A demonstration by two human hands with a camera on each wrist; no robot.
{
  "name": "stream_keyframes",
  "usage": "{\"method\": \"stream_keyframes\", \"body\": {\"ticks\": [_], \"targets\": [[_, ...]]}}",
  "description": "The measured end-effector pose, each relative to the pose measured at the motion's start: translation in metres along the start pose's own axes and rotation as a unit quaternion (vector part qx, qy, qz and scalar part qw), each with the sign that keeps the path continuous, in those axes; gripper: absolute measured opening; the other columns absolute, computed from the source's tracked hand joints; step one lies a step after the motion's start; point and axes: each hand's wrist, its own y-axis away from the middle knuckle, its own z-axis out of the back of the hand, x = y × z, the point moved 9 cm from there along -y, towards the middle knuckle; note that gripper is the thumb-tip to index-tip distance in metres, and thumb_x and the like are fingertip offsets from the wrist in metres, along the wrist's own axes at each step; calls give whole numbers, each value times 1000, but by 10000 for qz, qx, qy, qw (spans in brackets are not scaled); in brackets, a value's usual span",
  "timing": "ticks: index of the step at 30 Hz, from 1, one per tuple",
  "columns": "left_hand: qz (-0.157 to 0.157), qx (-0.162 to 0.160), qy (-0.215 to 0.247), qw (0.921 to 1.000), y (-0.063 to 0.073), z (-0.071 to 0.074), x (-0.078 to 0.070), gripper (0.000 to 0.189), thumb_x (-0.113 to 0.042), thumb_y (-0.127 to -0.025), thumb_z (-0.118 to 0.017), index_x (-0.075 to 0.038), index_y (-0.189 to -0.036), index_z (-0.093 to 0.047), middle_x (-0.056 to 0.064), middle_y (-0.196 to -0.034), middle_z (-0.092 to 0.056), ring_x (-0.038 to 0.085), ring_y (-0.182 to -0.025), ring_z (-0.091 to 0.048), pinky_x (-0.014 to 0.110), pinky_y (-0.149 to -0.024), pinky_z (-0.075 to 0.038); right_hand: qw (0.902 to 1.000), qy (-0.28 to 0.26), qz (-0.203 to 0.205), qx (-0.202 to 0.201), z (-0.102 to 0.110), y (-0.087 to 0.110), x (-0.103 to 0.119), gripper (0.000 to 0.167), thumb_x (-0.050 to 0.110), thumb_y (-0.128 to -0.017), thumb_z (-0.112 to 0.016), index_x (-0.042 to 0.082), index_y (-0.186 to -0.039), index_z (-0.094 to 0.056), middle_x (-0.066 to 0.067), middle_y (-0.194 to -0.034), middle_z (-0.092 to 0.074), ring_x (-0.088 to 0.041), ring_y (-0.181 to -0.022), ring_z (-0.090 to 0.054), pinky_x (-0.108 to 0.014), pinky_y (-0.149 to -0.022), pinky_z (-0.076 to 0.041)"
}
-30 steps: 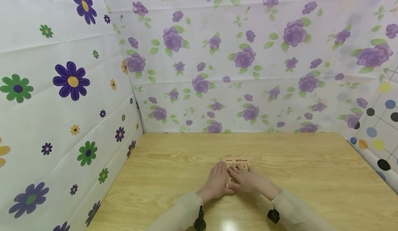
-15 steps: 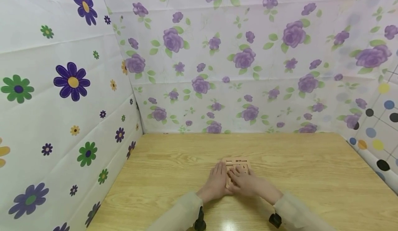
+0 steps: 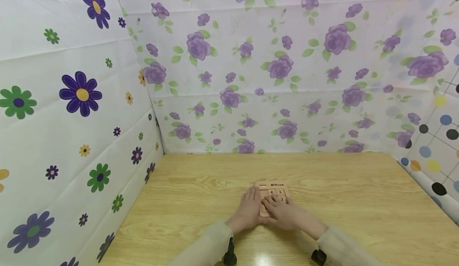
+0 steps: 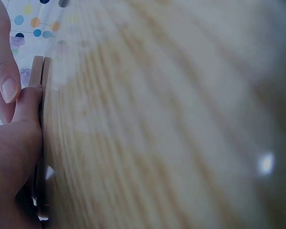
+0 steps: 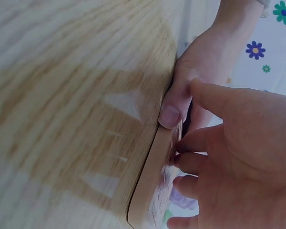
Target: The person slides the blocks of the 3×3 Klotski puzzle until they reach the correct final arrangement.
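Observation:
A wooden number slide puzzle [image 3: 273, 185] lies on the table, with printing along its far border. Tiles marked 4, 1 and 2 show at its upper right; others are hidden under the right hand. My left hand [image 3: 248, 210] holds the frame at its near left corner, fingers along the left side and thumb [image 5: 170, 115] against the near edge. Over the tiles is my right hand [image 3: 286, 213], its fingers spread and fingertips [image 5: 180, 161] on the puzzle's face. In the left wrist view, the puzzle's edge [image 4: 36, 71] stands beside the left thumb.
The wood-grain table [image 3: 201, 174] stretches around the puzzle. A white cloth with purple roses [image 3: 281, 67] hangs behind it, a daisy-print cloth [image 3: 81, 94] on the left and a dotted cloth [image 3: 433, 165] on the right. Dark straps [image 3: 230, 252] sit on both wrists.
My right fingers have drawn slightly toward me over the tiles, and the 4 and 2 now show beside the 1. The left hand stays at the puzzle's side.

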Motion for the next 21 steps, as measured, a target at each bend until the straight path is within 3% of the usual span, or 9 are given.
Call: {"method": "stream_keyframes", "body": {"ticks": [21], "targets": [[1, -157, 4, 9999, 2, 7, -2, 114, -69, -79, -62, 8, -150, -18, 26, -157, -22, 36, -146, -24, 47, -117, -31, 9996, -137, 221, 82, 1, 9, 5, 70, 50, -97, -49, 6, -150, -34, -15, -156, -31, -38, -147, -23, -71, -112, -16]]}}
